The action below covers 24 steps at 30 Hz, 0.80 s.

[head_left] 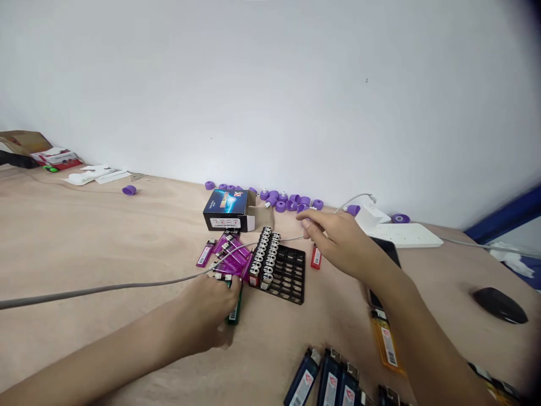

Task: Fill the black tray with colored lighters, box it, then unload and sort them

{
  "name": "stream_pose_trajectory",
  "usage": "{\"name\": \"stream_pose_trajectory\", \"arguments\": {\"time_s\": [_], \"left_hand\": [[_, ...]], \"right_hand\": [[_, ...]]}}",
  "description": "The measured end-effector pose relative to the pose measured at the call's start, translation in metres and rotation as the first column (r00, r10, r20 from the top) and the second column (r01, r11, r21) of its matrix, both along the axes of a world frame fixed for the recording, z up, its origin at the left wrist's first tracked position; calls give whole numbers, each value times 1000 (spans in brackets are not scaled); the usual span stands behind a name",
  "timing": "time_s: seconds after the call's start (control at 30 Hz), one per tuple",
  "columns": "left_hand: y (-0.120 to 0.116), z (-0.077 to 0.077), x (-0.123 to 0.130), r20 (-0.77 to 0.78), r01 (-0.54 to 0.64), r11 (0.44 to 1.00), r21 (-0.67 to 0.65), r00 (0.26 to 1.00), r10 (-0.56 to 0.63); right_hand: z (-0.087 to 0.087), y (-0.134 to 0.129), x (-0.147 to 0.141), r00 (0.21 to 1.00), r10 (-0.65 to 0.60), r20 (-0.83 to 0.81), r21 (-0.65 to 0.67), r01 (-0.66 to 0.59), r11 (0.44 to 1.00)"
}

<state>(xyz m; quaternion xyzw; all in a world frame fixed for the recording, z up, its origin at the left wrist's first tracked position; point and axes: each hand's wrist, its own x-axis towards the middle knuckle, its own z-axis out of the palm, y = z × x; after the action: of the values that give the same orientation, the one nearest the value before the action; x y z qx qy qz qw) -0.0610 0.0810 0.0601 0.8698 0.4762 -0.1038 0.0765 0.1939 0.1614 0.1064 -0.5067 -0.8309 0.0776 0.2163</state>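
Two rows of lighters stand upright in the left part of a black slotted tray. My left hand is beside the tray's left edge, its fingers curled at a green lighter; the fingertips are partly hidden. Purple lighters lie in a loose pile just beyond it. My right hand hovers past the tray's right side, thumb and index finger near each other; whatever lies between them is too small to make out. A red lighter lies below that hand.
An open lighter box sits behind the pile, near several purple caps. A grey cable crosses the table. Dark blue lighters lie in front, an orange lighter at right. Further right are a power strip and black mouse.
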Motion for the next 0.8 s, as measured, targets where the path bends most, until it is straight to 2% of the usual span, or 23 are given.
{"name": "stream_pose_trajectory", "arguments": {"time_s": [0.1,0.23,0.33,0.5,0.63,0.73,0.8], "left_hand": [[6,4,5,-90,18,1000,-14,996,-19],[10,8,6,-124,37,999,-13,992,-38],[10,10,4,-118,24,999,-33,993,-28],[10,9,8,-91,36,995,-94,995,-45],[9,7,13,-52,73,995,-61,996,-76],[-1,18,14,-46,91,995,-46,995,-93],[-13,30,14,-22,101,993,-58,995,-102]], "right_hand": [[3,-3,-2,999,36,9,-9,-36,999],[4,-5,-7,995,68,72,-18,-67,998],[5,-6,-7,994,72,87,-55,-68,996],[6,-8,-2,993,119,2,-85,-119,989],[4,-7,-1,992,126,-25,-103,-128,986],[8,-11,-1,988,130,-84,-142,-141,980],[16,-18,-3,966,164,-201,-232,-210,950]]}}
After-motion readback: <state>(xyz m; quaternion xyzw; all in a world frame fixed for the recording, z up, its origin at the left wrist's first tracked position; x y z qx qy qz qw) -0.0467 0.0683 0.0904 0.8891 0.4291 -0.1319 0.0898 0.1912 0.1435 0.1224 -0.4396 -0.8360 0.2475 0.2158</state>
